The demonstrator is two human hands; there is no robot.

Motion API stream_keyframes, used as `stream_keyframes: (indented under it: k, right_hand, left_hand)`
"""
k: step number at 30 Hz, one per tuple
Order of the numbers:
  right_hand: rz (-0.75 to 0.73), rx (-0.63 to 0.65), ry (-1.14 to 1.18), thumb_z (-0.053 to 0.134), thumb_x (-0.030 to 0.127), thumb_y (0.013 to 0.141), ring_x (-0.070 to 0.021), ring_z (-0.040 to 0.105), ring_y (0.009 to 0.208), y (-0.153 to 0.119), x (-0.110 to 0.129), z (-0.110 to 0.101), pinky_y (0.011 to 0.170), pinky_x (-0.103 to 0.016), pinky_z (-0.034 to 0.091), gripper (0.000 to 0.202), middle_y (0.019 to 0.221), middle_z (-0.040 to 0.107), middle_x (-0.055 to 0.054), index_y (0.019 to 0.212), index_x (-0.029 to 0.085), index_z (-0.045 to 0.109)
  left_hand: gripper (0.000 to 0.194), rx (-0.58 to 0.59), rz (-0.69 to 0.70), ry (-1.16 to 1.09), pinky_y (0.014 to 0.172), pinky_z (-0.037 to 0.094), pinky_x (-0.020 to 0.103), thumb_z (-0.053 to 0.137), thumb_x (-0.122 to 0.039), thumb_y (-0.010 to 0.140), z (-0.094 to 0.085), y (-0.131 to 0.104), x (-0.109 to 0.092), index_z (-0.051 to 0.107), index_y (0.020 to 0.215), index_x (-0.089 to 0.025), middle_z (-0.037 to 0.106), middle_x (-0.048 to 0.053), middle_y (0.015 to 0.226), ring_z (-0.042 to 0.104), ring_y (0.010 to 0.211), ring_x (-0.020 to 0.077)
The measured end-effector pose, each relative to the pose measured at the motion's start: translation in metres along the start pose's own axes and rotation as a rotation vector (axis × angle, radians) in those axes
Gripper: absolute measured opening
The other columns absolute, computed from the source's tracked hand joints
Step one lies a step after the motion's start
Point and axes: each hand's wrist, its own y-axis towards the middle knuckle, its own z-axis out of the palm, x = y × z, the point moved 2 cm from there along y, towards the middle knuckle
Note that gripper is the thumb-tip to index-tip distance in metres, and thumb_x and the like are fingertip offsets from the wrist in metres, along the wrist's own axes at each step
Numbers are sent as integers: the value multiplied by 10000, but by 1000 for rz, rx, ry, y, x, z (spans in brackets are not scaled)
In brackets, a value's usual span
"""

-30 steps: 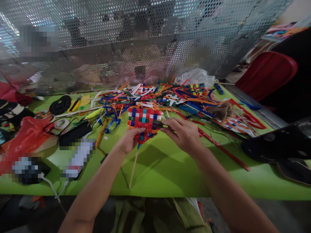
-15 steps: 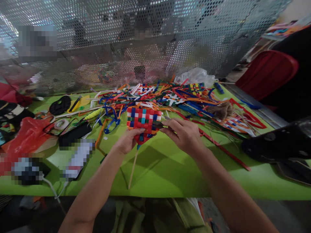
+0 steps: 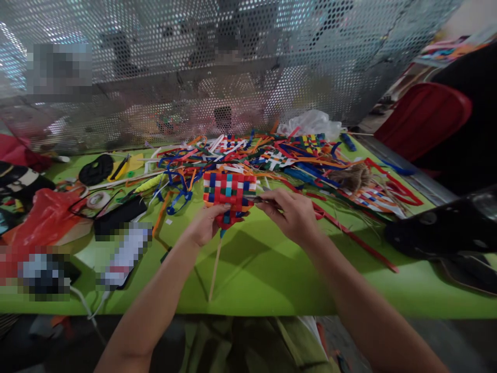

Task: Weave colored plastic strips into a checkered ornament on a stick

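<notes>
My left hand (image 3: 204,226) grips the lower part of a woven ribbon piece (image 3: 229,185), a check of red, white, blue, green and orange strips, with the thumb across its front. Below it a thin wooden stick (image 3: 215,272) slants down, joined at a blue tip. At the piece's right edge, my right hand (image 3: 292,213) pinches a slim, dark metal tool (image 3: 255,199) whose far end lies against the weave. The tool's exact kind is hard to make out, partly covered by the fingers.
Behind the hands spreads a heap of coloured strips (image 3: 182,171) with other woven pieces (image 3: 274,159). To the left are a red plastic bag (image 3: 52,215), a tape roll (image 3: 98,199), a black case (image 3: 119,215) and a phone (image 3: 126,256). A perforated metal panel (image 3: 248,77) rises behind the table.
My right hand has shifted slightly left, and the tool now shows a thinner, lighter profile at the weave's edge. The woven piece and its stick have tilted a little.
</notes>
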Motion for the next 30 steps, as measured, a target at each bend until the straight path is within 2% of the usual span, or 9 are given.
stream_keyframes:
  k: [3,6,11,15,18,21,26,30]
  right_hand:
    - [195,-42,270,589,456,884,-118,518,604,1,-7,3,551,-246,377,267,762,619,-9,981,209,620]
    - [384,-62,552,675,515,794,-117,494,622,3,-15,9,535,-240,371,349,737,574,7,951,210,614]
    - [589,28,786,763,526,665,-116,478,622,5,-17,24,556,-253,385,380,677,542,13,767,185,630]
    - [658,19,842,767,484,652,-98,407,568,4,-15,28,524,-250,339,353,612,461,38,648,197,561]
    - [684,-6,876,782,440,637,-93,389,558,3,-17,29,506,-248,314,348,611,449,41,626,202,529]
    - [679,1,890,778,430,643,-102,417,573,2,-18,30,517,-254,336,336,628,476,33,636,207,526]
    - [659,-19,898,776,450,635,-118,470,609,2,-18,32,570,-270,396,347,638,500,28,636,212,524]
    - [663,-50,882,788,445,622,-110,443,581,3,-20,30,541,-263,368,333,617,492,34,652,209,555]
  left_hand:
    - [199,-31,30,5,815,586,407,675,-127,699,-2,2,0,725,887,-86,766,125,900,739,820,278]
    - [236,-9,40,7,849,574,420,722,-159,684,0,2,3,731,911,-94,766,128,901,734,863,287]
    - [339,56,75,40,908,545,382,825,-238,610,3,2,12,742,922,-136,768,108,928,712,966,267]
    - [371,46,63,76,875,554,352,860,-304,579,0,4,14,746,891,-139,770,97,906,722,909,241]
    - [378,-30,86,43,797,572,320,842,-398,608,-3,6,9,740,876,-153,770,82,879,725,863,224]
    - [371,-110,127,16,762,570,294,833,-416,620,-5,7,5,731,876,-169,770,65,895,722,856,211]
    - [369,-79,124,7,782,564,307,833,-406,620,-5,10,5,729,877,-163,769,65,886,721,868,222]
    - [377,-89,128,31,745,562,285,814,-444,640,-8,10,5,727,874,-162,766,62,860,720,837,205]
